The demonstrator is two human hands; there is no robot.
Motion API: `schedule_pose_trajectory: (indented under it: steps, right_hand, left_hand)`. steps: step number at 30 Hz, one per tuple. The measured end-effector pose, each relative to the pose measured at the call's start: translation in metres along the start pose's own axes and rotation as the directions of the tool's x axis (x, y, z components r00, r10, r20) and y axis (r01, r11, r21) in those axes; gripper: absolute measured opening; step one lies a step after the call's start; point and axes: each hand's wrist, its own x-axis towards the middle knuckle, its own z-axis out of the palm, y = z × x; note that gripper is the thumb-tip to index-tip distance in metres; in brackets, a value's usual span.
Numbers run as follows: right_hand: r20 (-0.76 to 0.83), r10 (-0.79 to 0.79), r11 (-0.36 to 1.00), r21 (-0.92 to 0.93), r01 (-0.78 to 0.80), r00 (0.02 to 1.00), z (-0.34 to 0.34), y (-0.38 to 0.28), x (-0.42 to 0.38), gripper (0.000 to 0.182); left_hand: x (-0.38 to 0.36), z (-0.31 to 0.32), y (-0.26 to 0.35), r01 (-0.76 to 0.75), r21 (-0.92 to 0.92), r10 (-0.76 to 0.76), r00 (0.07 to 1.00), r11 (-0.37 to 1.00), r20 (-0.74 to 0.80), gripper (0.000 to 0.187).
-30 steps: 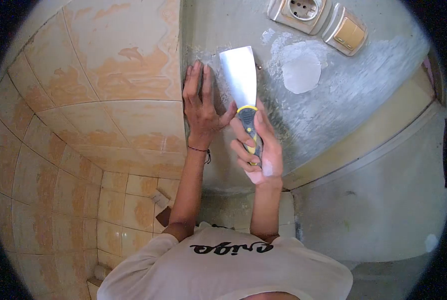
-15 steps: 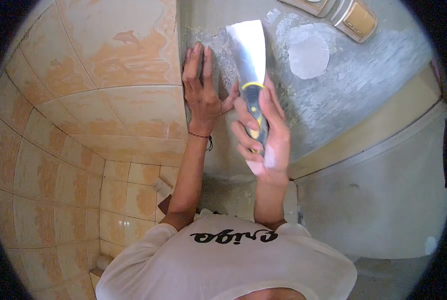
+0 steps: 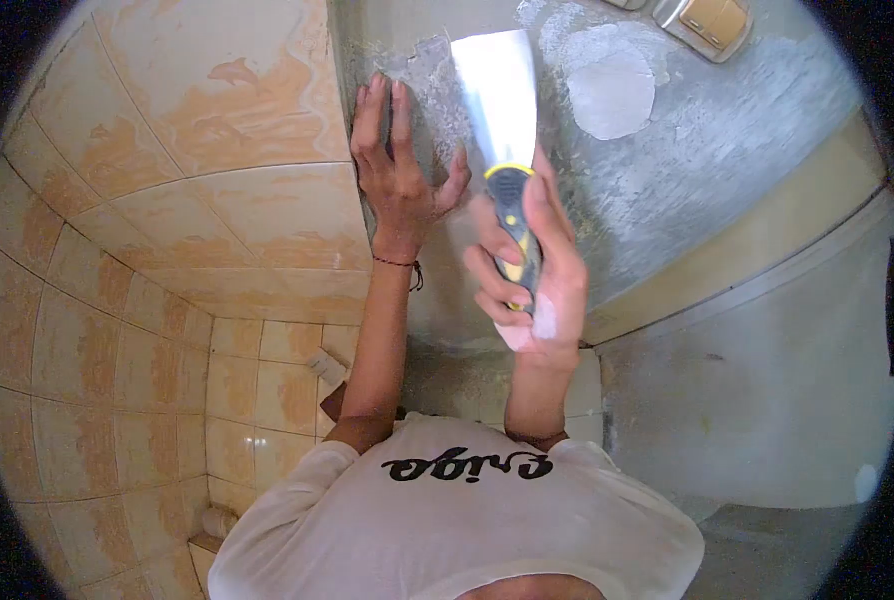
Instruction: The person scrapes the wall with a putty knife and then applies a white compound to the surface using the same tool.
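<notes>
My right hand (image 3: 547, 265) is wrapped round the black and yellow handle of a putty knife (image 3: 500, 100). The knife's wide metal blade points up and away from me, close to the rough grey wall (image 3: 447, 120); whether its edge touches cannot be told. My left hand (image 3: 397, 185), with a thin dark cord bracelet (image 3: 395, 261) at the wrist, lies against the wall beside the tile edge. Its fingers are stretched out and the thumb is spread toward the blade. A smooth white patch (image 3: 612, 95) of filler is on the wall right of the knife.
Cream and orange tiles (image 3: 257, 220) cover the wall to the left. A switch or socket plate (image 3: 705, 28) is mounted at the upper right. A pale frame strip (image 3: 757, 235) runs slantwise on the right, with a grey panel (image 3: 747, 400) below it.
The view has shifted slightly. My left hand appears a little farther left, still against the wall. The putty knife stays in my right hand, its blade turned slightly.
</notes>
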Motion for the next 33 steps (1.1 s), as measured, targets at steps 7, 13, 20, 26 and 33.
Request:
schedule_pose_trajectory:
  steps: [7, 13, 20, 26, 33]
  right_hand:
    - [0.066, 0.044, 0.997, 0.062, -0.049, 0.997, -0.009, 0.005, 0.022, 0.054]
    - [0.047, 0.057, 0.996, 0.071, -0.06, 0.997, 0.0, -0.002, -0.007, 0.056]
    - [0.01, 0.018, 1.0, 0.016, -0.018, 1.0, 0.004, 0.014, 0.003, 0.05]
    - [-0.011, 0.036, 0.999, 0.01, -0.036, 0.999, -0.012, 0.012, 0.014, 0.059]
    - [-0.067, 0.055, 0.998, -0.016, -0.056, 0.996, -0.005, 0.018, 0.008, 0.044]
  left_hand:
    - [-0.005, 0.007, -0.008, -0.02, 0.033, 0.02, 1.0, 0.999, -0.017, 0.078]
    - [0.003, 0.001, 0.002, 0.018, -0.012, -0.019, 0.999, 1.0, -0.026, 0.068]
    - [-0.004, 0.007, -0.003, 0.017, 0.03, -0.016, 0.999, 0.999, -0.033, 0.066]
    - [-0.004, 0.001, -0.003, 0.041, -0.016, -0.041, 0.999, 0.999, 0.013, 0.077]
    - [-0.001, 0.001, -0.001, 0.03, 0.011, -0.03, 0.999, 0.999, -0.015, 0.058]
